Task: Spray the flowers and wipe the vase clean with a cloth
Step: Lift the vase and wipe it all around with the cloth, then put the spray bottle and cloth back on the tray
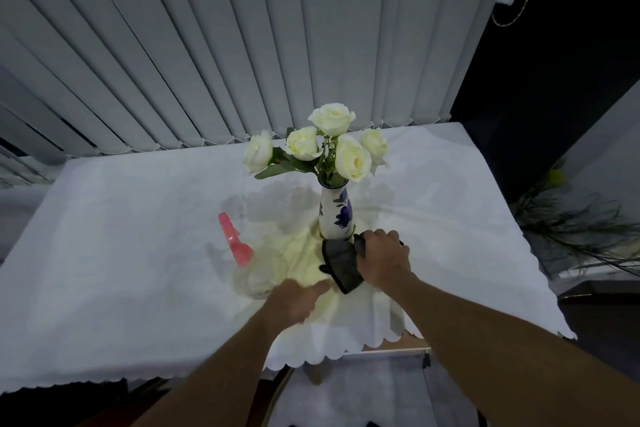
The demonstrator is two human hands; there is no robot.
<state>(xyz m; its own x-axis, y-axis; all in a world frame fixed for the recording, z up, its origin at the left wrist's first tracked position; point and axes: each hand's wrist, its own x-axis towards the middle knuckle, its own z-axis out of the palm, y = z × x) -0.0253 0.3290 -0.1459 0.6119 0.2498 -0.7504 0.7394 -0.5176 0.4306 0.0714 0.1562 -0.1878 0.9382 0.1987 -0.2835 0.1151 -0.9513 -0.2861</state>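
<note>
Here, your right hand (381,262) clutches a dark cloth (341,263) against the glazed, blue-flowered vase (336,213), left hand (298,298) spread flat.

We see a glossy glazed ceramic vase (335,213), white with blue painted flowers. Roses (313,144) look soft and matt, maybe fabric, can't confirm. Cloth (341,262) is dark matt textile with a fine weave. Bottle (251,276) is clear smooth plastic with a translucent pink plastic trigger head. Tablecloth (121,218) is white matt fabric, wrinkled, scalloped edge. Blinds (207,45) are matt grey slats.
</note>
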